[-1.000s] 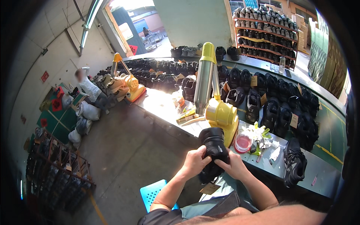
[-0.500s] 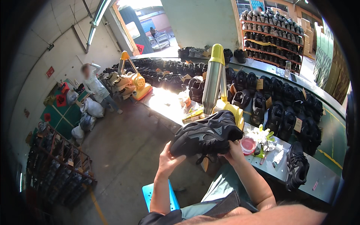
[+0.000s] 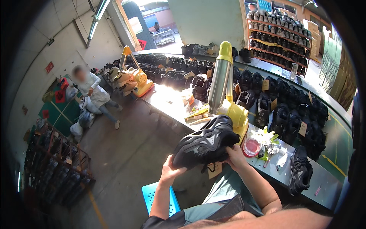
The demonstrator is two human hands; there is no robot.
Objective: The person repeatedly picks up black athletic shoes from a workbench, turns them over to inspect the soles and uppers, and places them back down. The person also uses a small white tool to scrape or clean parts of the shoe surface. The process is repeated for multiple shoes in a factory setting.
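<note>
A black sneaker (image 3: 204,143) with grey side accents is held up in front of me, tilted, over the near edge of the metal bench (image 3: 263,164). My left hand (image 3: 170,170) grips its left end, the thumb along the lower side. At the other end, my right hand (image 3: 235,157) pinches the shoe, its fingers partly hidden. A brown card tag (image 3: 214,170) and dark laces dangle underneath. Just beyond the shoe stands a yellow machine with a silver tube (image 3: 220,82). Another black sneaker (image 3: 300,170) rests on the bench to the right.
Right of my hands are a tub of pink stuff (image 3: 251,147) and crumpled white gloves (image 3: 265,137). Rows of black shoes (image 3: 284,99) cover the green conveyor behind. A blue stool (image 3: 162,198) stands below, and a person (image 3: 93,89) is on the floor at left.
The sneaker has been tilted, its right end showing more of its side, and its tag now hangs more visibly. The person at left has moved leftward and lowered an arm.
</note>
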